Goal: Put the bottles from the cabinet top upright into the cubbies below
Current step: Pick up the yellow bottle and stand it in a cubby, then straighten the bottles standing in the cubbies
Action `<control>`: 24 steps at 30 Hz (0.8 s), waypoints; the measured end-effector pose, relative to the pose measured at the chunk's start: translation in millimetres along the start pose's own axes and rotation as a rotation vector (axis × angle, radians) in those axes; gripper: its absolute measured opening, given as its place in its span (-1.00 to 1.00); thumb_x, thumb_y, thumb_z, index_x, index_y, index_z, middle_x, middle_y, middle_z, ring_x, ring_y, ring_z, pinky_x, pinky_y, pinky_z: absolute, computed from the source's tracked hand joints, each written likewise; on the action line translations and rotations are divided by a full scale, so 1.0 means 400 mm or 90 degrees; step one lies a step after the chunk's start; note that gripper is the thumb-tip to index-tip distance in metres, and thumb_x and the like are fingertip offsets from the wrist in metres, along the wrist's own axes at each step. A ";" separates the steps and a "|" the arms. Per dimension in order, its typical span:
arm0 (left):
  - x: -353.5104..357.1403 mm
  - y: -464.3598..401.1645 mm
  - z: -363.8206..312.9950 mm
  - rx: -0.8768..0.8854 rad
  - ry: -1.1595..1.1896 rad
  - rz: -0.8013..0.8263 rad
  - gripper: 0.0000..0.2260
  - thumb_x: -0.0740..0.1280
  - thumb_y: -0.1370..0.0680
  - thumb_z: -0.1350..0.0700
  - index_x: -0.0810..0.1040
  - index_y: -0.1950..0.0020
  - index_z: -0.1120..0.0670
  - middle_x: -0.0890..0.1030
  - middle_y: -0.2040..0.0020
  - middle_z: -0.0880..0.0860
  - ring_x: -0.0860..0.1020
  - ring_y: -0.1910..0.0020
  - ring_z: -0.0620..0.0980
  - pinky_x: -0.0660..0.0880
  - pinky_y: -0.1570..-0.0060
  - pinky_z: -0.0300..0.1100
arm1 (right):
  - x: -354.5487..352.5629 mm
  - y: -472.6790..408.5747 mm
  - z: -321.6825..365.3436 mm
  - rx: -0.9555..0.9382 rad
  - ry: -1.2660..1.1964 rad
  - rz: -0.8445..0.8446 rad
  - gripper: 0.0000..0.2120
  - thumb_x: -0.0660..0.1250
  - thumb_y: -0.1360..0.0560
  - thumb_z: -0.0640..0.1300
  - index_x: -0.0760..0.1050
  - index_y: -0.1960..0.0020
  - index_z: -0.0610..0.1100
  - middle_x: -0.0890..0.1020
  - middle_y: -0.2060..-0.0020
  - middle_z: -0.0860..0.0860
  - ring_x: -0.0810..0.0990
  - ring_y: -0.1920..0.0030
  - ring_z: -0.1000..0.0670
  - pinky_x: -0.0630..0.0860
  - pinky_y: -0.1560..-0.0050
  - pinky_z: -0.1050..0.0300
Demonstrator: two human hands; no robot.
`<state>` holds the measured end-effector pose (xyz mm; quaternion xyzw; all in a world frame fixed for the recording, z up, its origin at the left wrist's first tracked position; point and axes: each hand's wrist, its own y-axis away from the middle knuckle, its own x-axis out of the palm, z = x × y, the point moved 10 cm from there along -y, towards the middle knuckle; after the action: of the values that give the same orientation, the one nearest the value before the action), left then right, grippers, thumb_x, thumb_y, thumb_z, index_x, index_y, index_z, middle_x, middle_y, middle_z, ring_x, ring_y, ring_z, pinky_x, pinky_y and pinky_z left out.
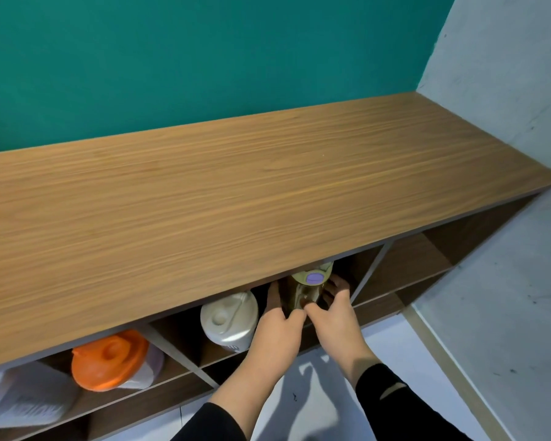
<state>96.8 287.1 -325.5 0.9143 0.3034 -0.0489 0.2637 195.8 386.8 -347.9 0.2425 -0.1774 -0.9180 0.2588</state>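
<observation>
A pale green bottle (309, 283) with a purple button on its lid stands upright inside a cubby under the wooden cabinet top (236, 192). My left hand (275, 326) wraps its left side and my right hand (334, 308) wraps its right side, fingers around the body. A white bottle (229, 319) stands in the same cubby, just to the left. One cubby further left holds a bottle with an orange lid (110, 361). A pale translucent bottle (23, 399) shows at the far left edge. The bottles' lower parts are hidden under the top.
A teal wall (172, 58) runs behind the cabinet and a grey wall (506, 90) closes the right side. At the right end is a cubby (407, 268) with nothing visible in it. The floor (395, 361) below is pale tile.
</observation>
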 end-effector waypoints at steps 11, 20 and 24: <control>0.016 0.000 0.000 0.041 -0.015 0.033 -0.83 0.25 -0.58 0.22 0.46 -0.15 0.05 0.42 0.39 -0.09 0.39 0.51 -0.19 0.35 0.47 -0.36 | 0.021 -0.015 0.015 -0.092 0.010 0.054 -0.35 0.25 -0.58 -0.30 0.20 -0.60 0.07 0.64 -0.24 0.00 0.62 -0.24 -0.04 0.57 -0.32 -0.08; -0.009 0.067 0.066 -0.011 -0.023 0.077 -0.44 0.20 -0.64 0.18 0.14 -0.62 -0.05 0.56 -0.15 -0.23 0.51 0.03 -0.32 0.43 0.05 -0.46 | 0.009 -0.029 -0.052 -0.001 0.193 0.064 -0.77 0.32 -0.62 -0.07 0.56 -0.17 -0.20 0.69 0.02 -0.12 0.66 -0.03 -0.13 0.57 -0.09 -0.05; -0.065 0.098 0.201 -0.199 0.052 0.025 -0.78 0.24 -0.59 0.13 0.59 -0.19 0.03 0.68 -0.02 0.10 0.59 0.04 -0.01 0.56 -0.10 -0.17 | 0.057 0.034 -0.079 0.045 0.241 0.170 -0.69 0.29 -0.65 0.01 0.67 0.03 -0.20 0.74 0.12 -0.20 0.72 0.07 -0.18 0.64 -0.11 -0.20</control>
<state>104.0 205.5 -370.2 0.8693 0.2999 0.0413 0.3908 200.9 356.8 -375.7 0.3937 -0.1885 -0.8067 0.3983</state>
